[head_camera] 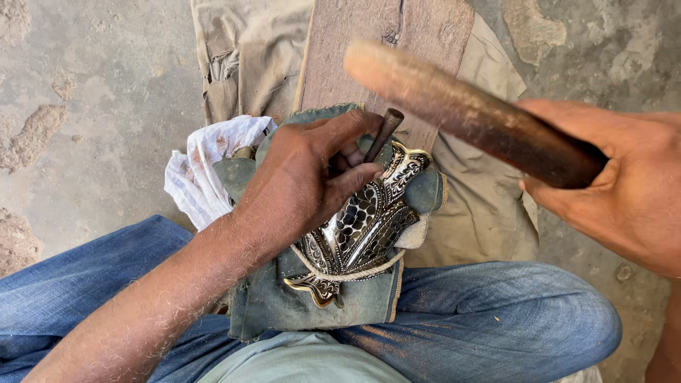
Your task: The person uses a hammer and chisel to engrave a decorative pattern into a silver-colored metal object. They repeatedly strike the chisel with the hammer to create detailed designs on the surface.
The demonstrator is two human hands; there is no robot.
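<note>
Rough grey concrete floor (106, 92) with chipped patches lies all around, and on it a weathered wooden plank (355, 50) runs away from the seated person over a spread of khaki cloth (482, 206). Across the person's blue-jeaned lap (489, 319) sits a worn denim pad (312, 305), and on that pad lies an embossed silver metal piece (362, 227), fish-like in outline, its long axis slanting from the lower left near the knees to the upper right toward the plank; a cord (347, 273) crosses its lower part. The left hand (298, 181) rests on the upper left of the piece, its fingers (347, 128) closed around a short dark metal punch (384, 131), which stands tilted with its tip hidden behind the fingertips near the upper end of the piece and its blunt head pointing up and to the right. The right hand (624, 184) is well apart to the right, wrapped fully around one end of a wooden mallet (468, 113), whose shaft reaches leftward so that its pale far end hangs above and just beyond the punch head, not touching it. A crumpled white rag (206, 163) lies just left of the pad.
</note>
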